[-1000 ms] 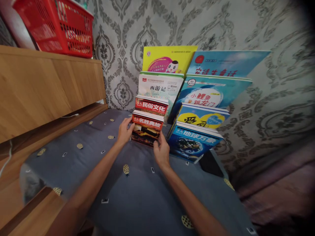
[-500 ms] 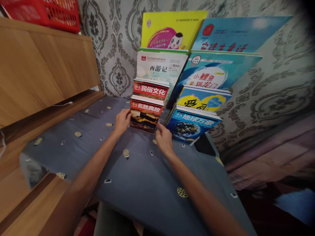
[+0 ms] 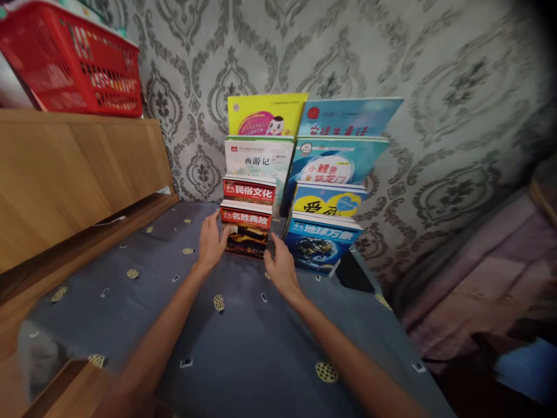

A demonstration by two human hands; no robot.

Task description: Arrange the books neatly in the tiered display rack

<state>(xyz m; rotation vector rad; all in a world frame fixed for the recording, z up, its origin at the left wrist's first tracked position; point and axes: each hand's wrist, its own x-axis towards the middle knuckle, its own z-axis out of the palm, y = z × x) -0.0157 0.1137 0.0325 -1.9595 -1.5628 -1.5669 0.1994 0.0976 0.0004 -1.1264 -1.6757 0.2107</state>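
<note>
Flanking front red book [image 3: 246, 232]: left hand [image 3: 212, 244], right hand [image 3: 281, 268].

Two stepped rows of books are standing side by side on the table [image 3: 243, 342] against the wall [image 3: 435, 116]. The front book [image 3: 246, 229] is sitting between the left hand [image 3: 211, 244] and right hand [image 3: 281, 268]. A basket [image 3: 65, 64] is resting on the cabinet [image 3: 65, 168], left.

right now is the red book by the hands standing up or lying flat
Standing up. The front red book shows its cover facing out on the grey cloth, left hand at its edge.
</note>
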